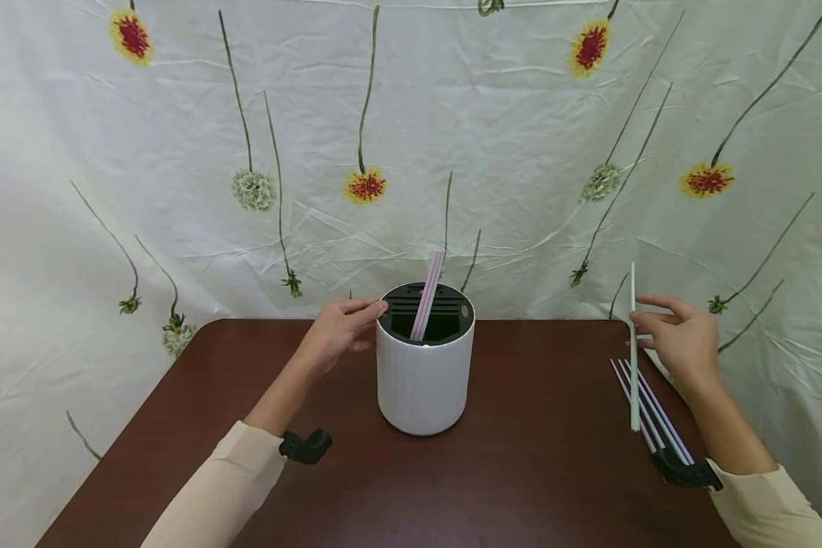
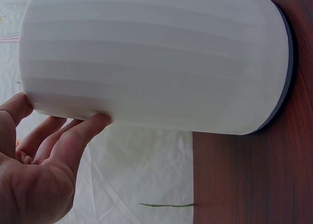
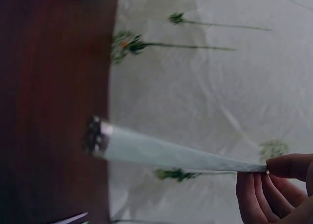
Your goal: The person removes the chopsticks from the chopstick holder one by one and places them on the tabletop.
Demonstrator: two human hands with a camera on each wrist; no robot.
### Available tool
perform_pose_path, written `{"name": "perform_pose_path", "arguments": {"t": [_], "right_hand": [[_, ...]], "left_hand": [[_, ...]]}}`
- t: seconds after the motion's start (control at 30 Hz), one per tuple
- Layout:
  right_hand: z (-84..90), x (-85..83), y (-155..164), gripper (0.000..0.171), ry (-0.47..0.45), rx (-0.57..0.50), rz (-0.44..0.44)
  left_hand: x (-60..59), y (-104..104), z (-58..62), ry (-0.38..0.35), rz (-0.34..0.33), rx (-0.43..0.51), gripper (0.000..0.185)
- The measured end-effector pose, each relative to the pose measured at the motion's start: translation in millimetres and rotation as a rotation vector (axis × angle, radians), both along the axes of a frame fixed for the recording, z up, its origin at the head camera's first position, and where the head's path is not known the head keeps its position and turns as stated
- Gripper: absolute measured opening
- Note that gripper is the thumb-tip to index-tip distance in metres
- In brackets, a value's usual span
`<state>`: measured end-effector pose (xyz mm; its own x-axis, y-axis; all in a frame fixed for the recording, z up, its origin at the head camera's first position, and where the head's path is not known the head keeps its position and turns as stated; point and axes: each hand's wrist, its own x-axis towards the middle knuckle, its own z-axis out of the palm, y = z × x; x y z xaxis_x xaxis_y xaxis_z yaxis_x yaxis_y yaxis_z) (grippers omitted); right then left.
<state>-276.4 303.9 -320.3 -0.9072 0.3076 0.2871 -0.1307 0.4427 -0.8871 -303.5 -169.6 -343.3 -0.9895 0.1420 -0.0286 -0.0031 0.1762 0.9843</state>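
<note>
A white cylindrical utensil holder [image 1: 421, 388] with a black slotted top stands upright on the table. Pink and pale chopsticks [image 1: 427, 297] lean out of its opening. At its left, my left hand [image 1: 345, 331] grips the holder near the rim; in the left wrist view the thumb is at the rim and the fingertips touch the white side. Over the table's right side, my right hand [image 1: 681, 339] pinches a pale green chopstick [image 1: 634, 380] hanging nearly vertical. Its silvery, speckled end [image 3: 99, 137] is close to the right wrist camera.
Several pink and pale chopsticks [image 1: 671, 430] lie side by side near the table's right edge, partly hidden by the right wrist's black camera strap [image 1: 685, 473]. A pale cloth with printed flowers [image 1: 507, 137] hangs behind the dark red-brown table [image 1: 520, 472].
</note>
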Motion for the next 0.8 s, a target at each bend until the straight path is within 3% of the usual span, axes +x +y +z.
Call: {"name": "perform_pose_path", "arguments": {"t": [0.23, 0.4, 0.8], "right_hand": [[-53.2, -9.4, 25.6, 0.039, -0.136, 0.215, -0.018], [-83.5, -18.0, 32.5, 0.035, -0.179, 0.296, -0.058], [-122.8, -32.2, 41.3, 0.034, -0.230, 0.426, -0.063]], "left_hand": [[1.4, 1.2, 1.1, -0.006, 0.009, 0.002, 0.055], [1.5, 1.2, 1.3, -0.010, 0.016, -0.006, 0.055], [1.9, 0.4, 1.1, -0.011, 0.013, 0.007, 0.055]]}}
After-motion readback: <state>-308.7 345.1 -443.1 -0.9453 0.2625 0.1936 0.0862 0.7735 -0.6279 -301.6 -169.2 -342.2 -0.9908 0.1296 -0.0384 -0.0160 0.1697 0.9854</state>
